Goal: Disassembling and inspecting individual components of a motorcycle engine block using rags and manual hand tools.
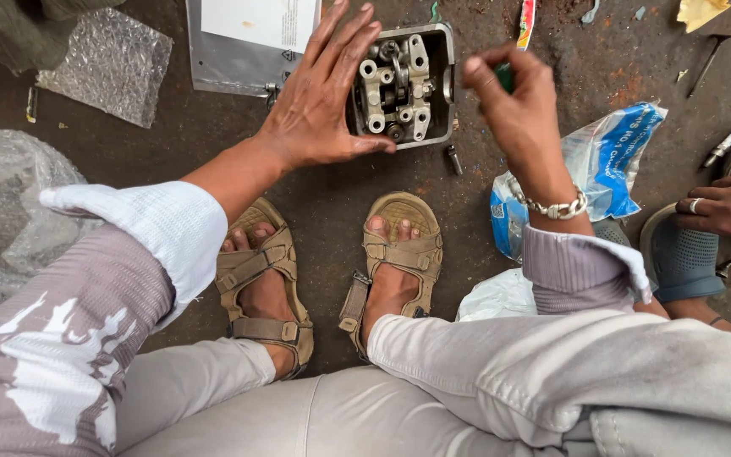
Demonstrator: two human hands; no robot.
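Closest to the camera are light trousers and two tan sandals [332,271] on a rusty, stained floor [323,186]. Everything else I'll place off the metal engine part [403,85], a boxy casting that sits just beyond the sandals' toes and is open on top like a little tub, with rocker arms, round bosses and bolt heads inside. The left hand [319,106] rests flat against its left side, fingers spread and loose, thumb along the near edge, not gripping. The right hand [513,106] hovers just right of the casting, fingertips pinched around a small green thing [507,78]; can't tell what it is. A loose bolt [453,159] lies right by the casting's near right corner. Further right sits a blue and white plastic bag [611,161], contents hidden. Someone else's hand [725,206] is at the far right. Left of the casting, further back, there's a clear pouch with a paper sheet [243,42] and some bubble wrap [107,63].
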